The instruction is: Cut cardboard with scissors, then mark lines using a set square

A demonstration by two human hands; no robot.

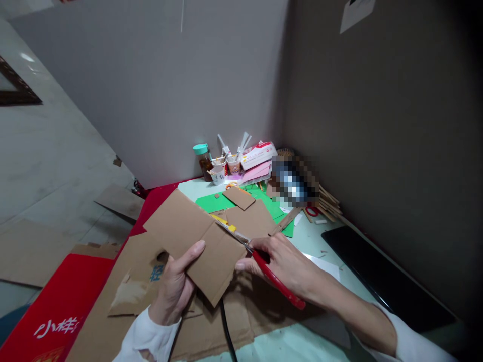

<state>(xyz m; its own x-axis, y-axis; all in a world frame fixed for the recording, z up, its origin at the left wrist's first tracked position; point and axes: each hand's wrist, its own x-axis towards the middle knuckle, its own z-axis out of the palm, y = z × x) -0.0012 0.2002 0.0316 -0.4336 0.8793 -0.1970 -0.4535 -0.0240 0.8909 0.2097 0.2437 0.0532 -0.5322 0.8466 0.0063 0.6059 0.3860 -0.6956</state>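
A flat brown piece of cardboard (181, 226) is held up over the table, with a fold line running across it. My left hand (179, 281) grips its lower left side, thumb on top and the fingers hidden beneath. In my right hand (277, 261) is a pair of scissors (269, 271) with red handles. Their blades lie along the upper right edge of the cardboard; whether they are cutting into it I cannot tell. A yellow object (225, 223), perhaps a craft knife, shows just beyond the blades.
More cardboard (222, 332) lies under my hands. Green sheets (215, 202), a small cardboard piece (239, 197), paper cups of tools (234, 165) and a teal-lidded bottle (204, 161) are at the back. A black slab (385, 276) lies right, a red bag (71, 301) left. Grey partitions (211, 90) enclose the table.
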